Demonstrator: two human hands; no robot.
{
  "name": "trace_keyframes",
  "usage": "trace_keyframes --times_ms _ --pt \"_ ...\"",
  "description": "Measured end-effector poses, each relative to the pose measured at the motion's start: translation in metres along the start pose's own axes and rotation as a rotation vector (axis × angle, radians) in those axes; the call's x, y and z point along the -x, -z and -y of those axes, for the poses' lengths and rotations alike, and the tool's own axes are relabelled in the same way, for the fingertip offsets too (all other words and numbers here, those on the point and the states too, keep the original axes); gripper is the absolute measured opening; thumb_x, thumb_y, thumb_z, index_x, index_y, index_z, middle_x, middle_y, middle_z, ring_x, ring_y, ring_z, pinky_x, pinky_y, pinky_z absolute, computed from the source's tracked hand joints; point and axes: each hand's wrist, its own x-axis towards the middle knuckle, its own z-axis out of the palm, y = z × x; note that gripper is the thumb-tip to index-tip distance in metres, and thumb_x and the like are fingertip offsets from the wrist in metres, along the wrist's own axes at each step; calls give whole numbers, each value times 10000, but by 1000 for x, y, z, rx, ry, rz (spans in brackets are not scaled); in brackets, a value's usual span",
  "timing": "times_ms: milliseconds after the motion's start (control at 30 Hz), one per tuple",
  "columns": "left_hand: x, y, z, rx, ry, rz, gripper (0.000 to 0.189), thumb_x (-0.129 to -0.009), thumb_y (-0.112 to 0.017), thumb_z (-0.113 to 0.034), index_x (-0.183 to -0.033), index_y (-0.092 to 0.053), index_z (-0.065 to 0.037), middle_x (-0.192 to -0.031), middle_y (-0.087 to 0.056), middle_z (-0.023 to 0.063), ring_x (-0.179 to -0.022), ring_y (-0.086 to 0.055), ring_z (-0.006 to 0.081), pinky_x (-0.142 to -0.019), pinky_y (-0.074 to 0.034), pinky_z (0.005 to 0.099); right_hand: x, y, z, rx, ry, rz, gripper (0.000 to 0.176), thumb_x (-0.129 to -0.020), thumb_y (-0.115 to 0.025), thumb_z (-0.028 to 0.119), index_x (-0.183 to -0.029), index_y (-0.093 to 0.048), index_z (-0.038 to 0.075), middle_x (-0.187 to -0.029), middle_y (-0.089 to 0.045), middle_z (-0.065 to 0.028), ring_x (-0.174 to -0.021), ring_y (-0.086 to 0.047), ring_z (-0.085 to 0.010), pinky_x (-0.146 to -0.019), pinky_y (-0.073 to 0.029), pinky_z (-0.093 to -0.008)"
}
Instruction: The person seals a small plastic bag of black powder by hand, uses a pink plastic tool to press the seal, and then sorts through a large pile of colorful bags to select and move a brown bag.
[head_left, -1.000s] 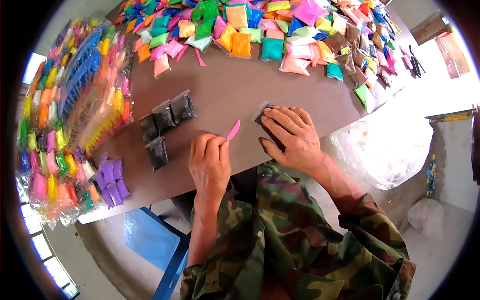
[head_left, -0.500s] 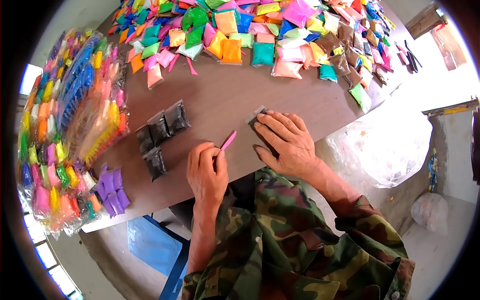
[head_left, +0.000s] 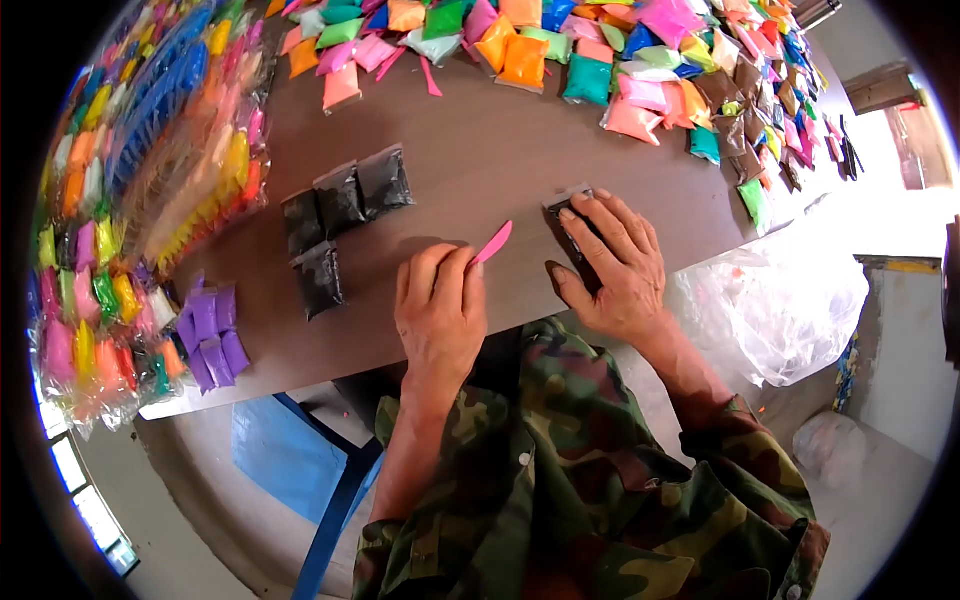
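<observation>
My left hand is closed around the handle of a small pink plastic knife, its blade pointing up and to the right. Flat on a black clay packet lies my right hand, fingers stretched out and thumb apart; it covers much of the packet, whose top edge and left side show. To the left of my hands, several more clear packets of black material lie close together on the brown table.
A big heap of colourful packets covers the far side. Bundled bags of coloured packets stand at the left, with purple packets near the front edge. A clear plastic bag hangs at the right edge.
The view has shifted, so the far heap sits higher in the frame. My left hand still holds the pink knife, its blade now showing more. My right hand stays on the black packet.
</observation>
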Motion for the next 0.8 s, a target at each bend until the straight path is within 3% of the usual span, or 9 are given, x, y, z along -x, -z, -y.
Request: trace_keyframes --times_ms 67,467,700,800 --pt "-1 0 -1 17 14 0 206 -903 -790 19 -1100 -753 -27 -1116 -692 83 -1015 -670 326 -875 -555 434 -3 -1 0 57 25 12 551 -808 -850 247 -1322 -739 82 -1423 -675 -87 -1382 -602 -308 -1098 -463 -478" --pt "-9 3 0 6 -37 78 103 -925 -770 -22 -1001 -702 -31 -1099 -675 90 -995 -658 326 -856 -548 448 -5 -2 -2 5 39 -21 495 -774 -850 175 -1246 -754 61 -1368 -700 -96 -1321 -647 -319 -1087 -480 -473" --pt "-6 6 -6 -45 -59 171 125 -953 -735 -28 -1042 -647 -31 -1147 -664 104 -1035 -660 349 -883 -543 472 -4 -3 2 -96 -62 -86 492 -727 -875 143 -1198 -764 57 -1302 -706 -100 -1264 -659 -360 -1050 -515 -469" --pt "-12 4 -10 29 -46 166 111 -984 -709 -38 -1067 -635 -36 -1134 -674 125 -1021 -676 368 -855 -551 485 -1 -7 -2 -45 -4 -147 469 -714 -886 149 -1161 -775 65 -1257 -702 -97 -1215 -663 -365 -1016 -531 -461"
